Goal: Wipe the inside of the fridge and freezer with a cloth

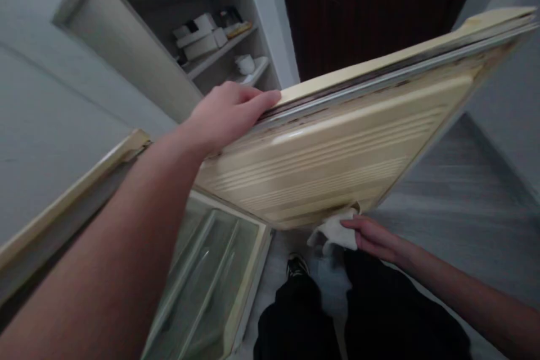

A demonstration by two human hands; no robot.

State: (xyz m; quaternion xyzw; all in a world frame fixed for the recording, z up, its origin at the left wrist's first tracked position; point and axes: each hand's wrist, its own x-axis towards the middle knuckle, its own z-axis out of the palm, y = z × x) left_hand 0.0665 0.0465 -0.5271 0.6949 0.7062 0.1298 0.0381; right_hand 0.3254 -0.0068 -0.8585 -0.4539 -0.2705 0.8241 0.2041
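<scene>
My left hand [232, 112] grips the upper edge of a yellowed refrigerator door [329, 146], its thumb lying along the rim. The ribbed inner face of this door is turned toward me, and a stained grey seal [379, 79] runs beneath its upper edge. Closed on a white cloth [340, 230], my right hand [371, 236] is down at the door's lower edge. The cloth hangs loosely and touches or nearly touches the panel there; the exact contact cannot be made out.
Another fridge part with glassy shelves [211, 275] sits below on the left. A wall cabinet [219, 50] with boxes and a white cup stands behind, beside a dark red door [363, 5]. My shoe [297, 265] is on the grey floor [434, 191].
</scene>
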